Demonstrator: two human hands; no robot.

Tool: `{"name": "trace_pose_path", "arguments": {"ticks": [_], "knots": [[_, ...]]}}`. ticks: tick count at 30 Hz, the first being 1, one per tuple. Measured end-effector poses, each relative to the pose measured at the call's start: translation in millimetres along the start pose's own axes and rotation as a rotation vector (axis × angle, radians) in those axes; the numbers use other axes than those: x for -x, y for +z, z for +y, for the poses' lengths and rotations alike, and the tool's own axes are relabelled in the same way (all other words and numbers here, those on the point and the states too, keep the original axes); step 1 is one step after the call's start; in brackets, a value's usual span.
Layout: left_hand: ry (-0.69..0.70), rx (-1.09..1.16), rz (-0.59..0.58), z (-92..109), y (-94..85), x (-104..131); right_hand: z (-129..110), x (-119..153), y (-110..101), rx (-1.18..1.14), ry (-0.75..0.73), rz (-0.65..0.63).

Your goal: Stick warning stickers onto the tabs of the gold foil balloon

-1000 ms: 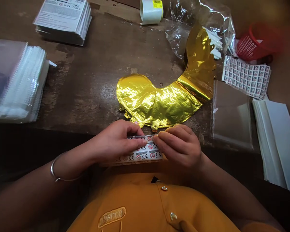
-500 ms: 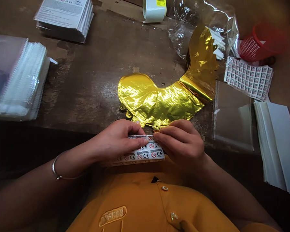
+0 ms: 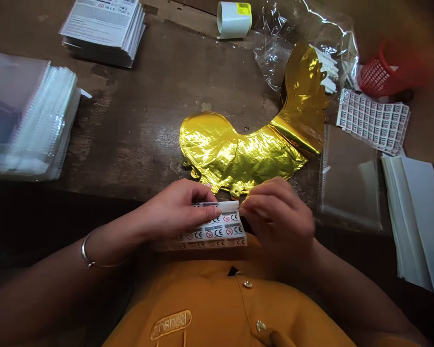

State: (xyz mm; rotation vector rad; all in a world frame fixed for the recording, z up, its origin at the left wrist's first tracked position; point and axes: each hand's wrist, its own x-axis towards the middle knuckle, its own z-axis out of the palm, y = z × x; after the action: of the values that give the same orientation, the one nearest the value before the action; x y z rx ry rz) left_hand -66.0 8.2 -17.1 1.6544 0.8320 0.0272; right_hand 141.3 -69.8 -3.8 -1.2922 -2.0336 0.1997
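Dark, worn wood makes up the table [image 3: 148,96], and one gold foil balloon [image 3: 238,152] lies flat near its front edge as the landmark for the rest. Counted out: one sticker sheet [image 3: 217,226] in hand, one second sheet of labels [image 3: 374,120] right of the balloon, one red basket [image 3: 383,72] beyond that, one roll of tape [image 3: 234,19] behind the balloon, one crumpled clear bag [image 3: 304,43] beside the roll, two stacks of clear sleeves [image 3: 29,125] and printed cards [image 3: 104,29] to the balloon's left, and one pile of white sheets [image 3: 412,212] at far right. The sticker sheet is white, printed with rows of CE marks and red prohibition signs, and sits just in front of the balloon. The left hand [image 3: 177,212] pinches the sheet's top edge between thumb and fingers. The right hand [image 3: 278,217], blurred, has its fingertips closed together at the sheet's upper right corner; whether they grip a sticker cannot be told.
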Motion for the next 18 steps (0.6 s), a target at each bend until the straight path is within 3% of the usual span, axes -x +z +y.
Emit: {"name": "trace_pose_path", "arguments": {"ticks": [3, 6, 10, 18], "knots": [[0.291, -0.543, 0.278, -0.6, 1.4, 10.0, 10.0, -17.1, -3.9, -0.099, 0.350, 0.143], [0.598, -0.908, 0.459, -9.3, 2.5, 15.5, 24.2, -33.1, 4.2, -0.172, 0.499, 0.063], [0.655, -0.958, 0.362, -28.6, 2.1, 9.6, 29.6, -42.9, 27.6, -0.166, 0.465, -0.132], [0.629, -0.905, 0.329, -36.7, 4.1, 4.8, 25.5, -44.0, 47.4, -0.099, 0.468, -0.163]]}}
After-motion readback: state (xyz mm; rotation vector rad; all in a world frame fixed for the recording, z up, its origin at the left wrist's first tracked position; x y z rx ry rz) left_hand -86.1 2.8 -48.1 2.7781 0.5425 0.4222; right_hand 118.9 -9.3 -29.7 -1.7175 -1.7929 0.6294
